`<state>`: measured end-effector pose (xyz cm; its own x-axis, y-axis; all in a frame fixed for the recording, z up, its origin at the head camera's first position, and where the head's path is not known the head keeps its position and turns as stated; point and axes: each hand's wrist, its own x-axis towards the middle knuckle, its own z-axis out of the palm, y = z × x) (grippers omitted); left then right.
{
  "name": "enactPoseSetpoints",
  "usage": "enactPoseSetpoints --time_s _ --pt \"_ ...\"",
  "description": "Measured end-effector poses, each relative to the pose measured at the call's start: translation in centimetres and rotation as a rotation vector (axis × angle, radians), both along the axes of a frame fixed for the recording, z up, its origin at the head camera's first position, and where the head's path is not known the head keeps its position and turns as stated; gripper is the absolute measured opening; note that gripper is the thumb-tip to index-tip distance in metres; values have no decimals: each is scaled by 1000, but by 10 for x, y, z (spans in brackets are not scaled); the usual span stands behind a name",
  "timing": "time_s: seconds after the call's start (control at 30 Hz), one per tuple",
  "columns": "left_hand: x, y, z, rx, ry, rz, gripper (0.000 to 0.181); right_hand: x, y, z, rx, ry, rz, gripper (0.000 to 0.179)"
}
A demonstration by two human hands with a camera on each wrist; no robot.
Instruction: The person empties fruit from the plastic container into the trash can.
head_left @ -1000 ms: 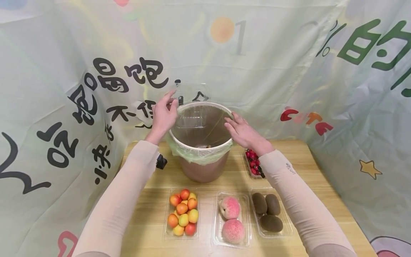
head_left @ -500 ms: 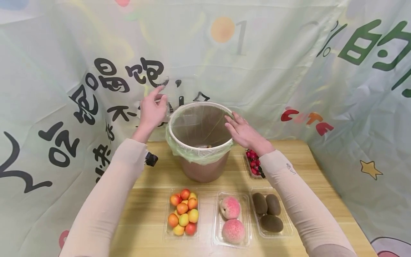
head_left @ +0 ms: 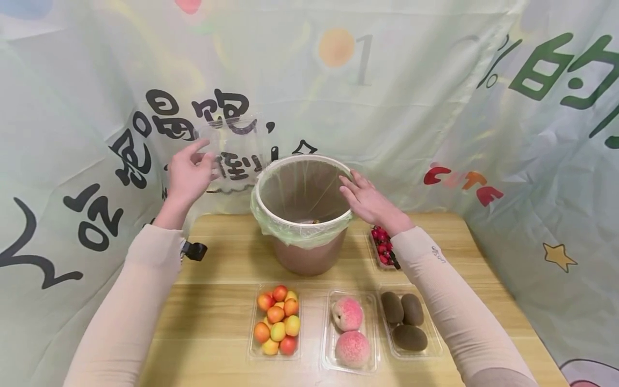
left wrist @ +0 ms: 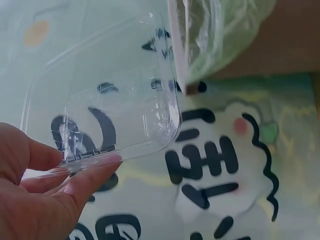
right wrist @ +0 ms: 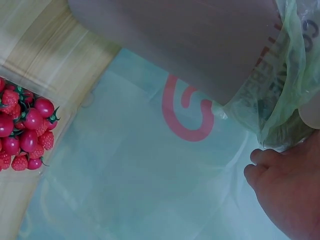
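Observation:
My left hand (head_left: 190,174), out to the left of the bin, pinches the edge of a clear plastic container (left wrist: 107,102) between thumb and fingers. In the head view the container (head_left: 237,142) stands upright, see-through against the printed cloth. A brown bin (head_left: 309,252) has a white rim, and a pale green bag (head_left: 271,221) is folded over it. On the bin's right side my right hand (head_left: 371,200) rests at the rim, its fingers extended over the edge. From the right wrist view, this hand (right wrist: 292,182) touches the bag-covered rim.
In front of the bin stand clear boxes with orange and yellow fruit (head_left: 276,322), two peaches (head_left: 352,348) and three kiwis (head_left: 410,337). A box of small red fruit (head_left: 383,246) sits under my right forearm. Printed cloth (head_left: 411,123) encloses the wooden table (head_left: 217,306).
My left hand has moved left, away from the bin, carrying the clear container from over the bin's opening out past its left rim. My right hand stays at the rim.

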<state>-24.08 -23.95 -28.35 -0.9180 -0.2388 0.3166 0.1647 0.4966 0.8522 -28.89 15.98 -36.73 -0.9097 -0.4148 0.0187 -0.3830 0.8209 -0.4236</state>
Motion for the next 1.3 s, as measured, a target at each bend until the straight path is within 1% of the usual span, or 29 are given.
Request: enactPoseSetpoints --time_s 0.13,0.4,0.57,0.73,1.0,1.1,1.2,1.3 --pt "6 -15 -5 30 -26 -5 46 0 0 -1 2 -3 2 68" --pt "14 -36 -15 43 -84 -18 49 -2 -1 -2 24 17 4 68" --pt "21 -46 -24 11 -135 -15 50 -2 -2 0 61 17 -3 68" --pt "31 -59 -38 -42 -164 -22 52 -1 -4 2 76 16 -6 67" --pt "42 -77 -65 -118 -223 -40 52 -1 -4 3 81 13 -5 69" --pt "45 -80 -75 -114 -240 -50 51 0 -3 3 73 11 -6 69" --pt "48 -83 -84 -88 -258 -62 51 0 -3 3 62 9 -6 69" --pt "51 -85 -92 -97 -277 -74 51 0 -3 2 58 11 -8 69"
